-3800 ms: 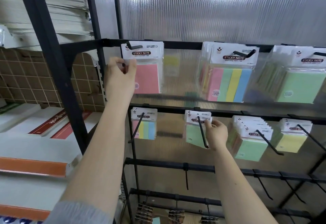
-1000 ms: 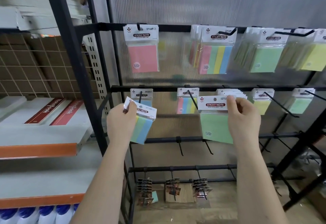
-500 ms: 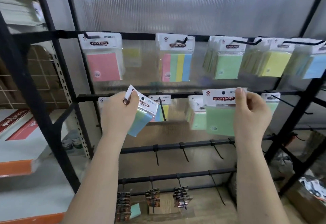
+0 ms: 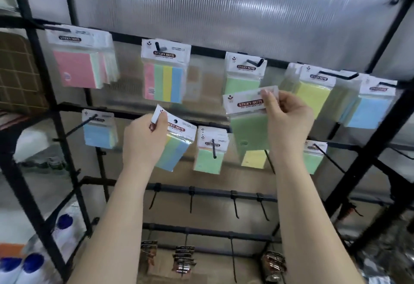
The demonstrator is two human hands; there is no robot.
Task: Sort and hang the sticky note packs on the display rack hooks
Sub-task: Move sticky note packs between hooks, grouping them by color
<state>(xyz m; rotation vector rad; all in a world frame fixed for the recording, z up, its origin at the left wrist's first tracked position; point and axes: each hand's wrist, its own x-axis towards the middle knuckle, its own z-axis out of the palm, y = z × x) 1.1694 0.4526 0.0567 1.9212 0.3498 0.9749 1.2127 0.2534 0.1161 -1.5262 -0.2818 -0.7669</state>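
Observation:
My left hand point(image 4: 145, 140) grips a striped multicolour sticky note pack point(image 4: 174, 149) by its white header, tilted, in front of the middle rail. My right hand point(image 4: 286, 118) pinches the header of a green pack point(image 4: 248, 133), held just below the green packs point(image 4: 243, 80) hanging on a top-rail hook point(image 4: 255, 62). The top rail also carries pink packs point(image 4: 76, 68), a striped pack point(image 4: 164, 82), yellow packs point(image 4: 313, 95) and blue packs point(image 4: 369, 111). On the middle rail hang blue point(image 4: 98, 136), green point(image 4: 208, 158), yellow point(image 4: 254, 159) and further green packs point(image 4: 312, 158).
The black display rack point(image 4: 212, 192) has several bare hooks on its third rail and binder clips point(image 4: 182, 259) on the lowest rail. A ribbed translucent panel point(image 4: 224, 10) backs the rack. Bottles with blue caps point(image 4: 13, 265) stand at lower left.
Both hands have risen with their packs; the green pack moved up from the middle rail toward the top-rail green hook. The view has shifted right and tilted upward.

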